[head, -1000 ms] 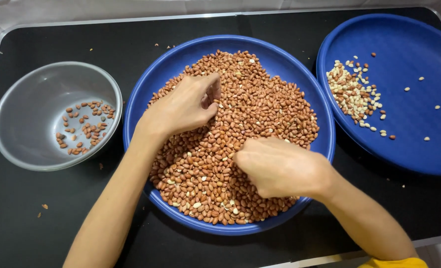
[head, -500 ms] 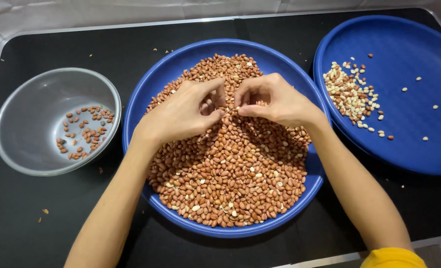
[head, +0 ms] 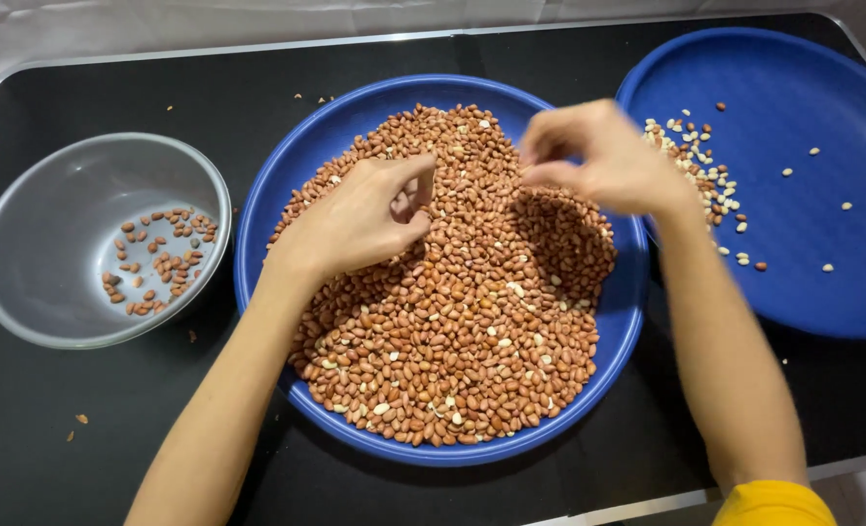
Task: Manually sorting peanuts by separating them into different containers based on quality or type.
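Change: since half a second ago the right hand (head: 603, 161) has been lifted off the peanut heap and carried toward the right-hand plate; the left hand (head: 360, 216) has stayed on the heap.
Grey bowl: a round translucent grey plastic bowl (head: 43, 224) is seen well to the left of the left hand, apart from it, with a small scatter of red-skinned peanuts (head: 155, 258) on its bottom.
Left hand: it is laid on the upper left of the heap, fingers curled loosely inward and thumb drawn toward them, half closed. Peanuts are touched by the fingertips; whether any are held inside cannot be told.
Middle plate: a large round blue plastic plate (head: 277, 195) lies under both forearms, and the heap of red-skinned peanuts (head: 462, 341) fills most of it. The heap spreads below and to the right of the left hand.
Right hand: it is raised over the right edge of the heap, blurred by motion. Fingers and thumb are drawn together as in a pinch; what is held, if anything, cannot be told.
Right plate: a second round blue plastic plate (head: 803, 107) sits just right of the right hand. A small cluster of pale skinless peanuts (head: 700, 170) lies close beside the knuckles, with a few loose ones farther right.
Surface: all three vessels rest on a black tabletop (head: 111, 78), crumbs scattered left of the left forearm.
Sleeve: a yellow cuff (head: 773, 505) shows at the bottom of the right arm.
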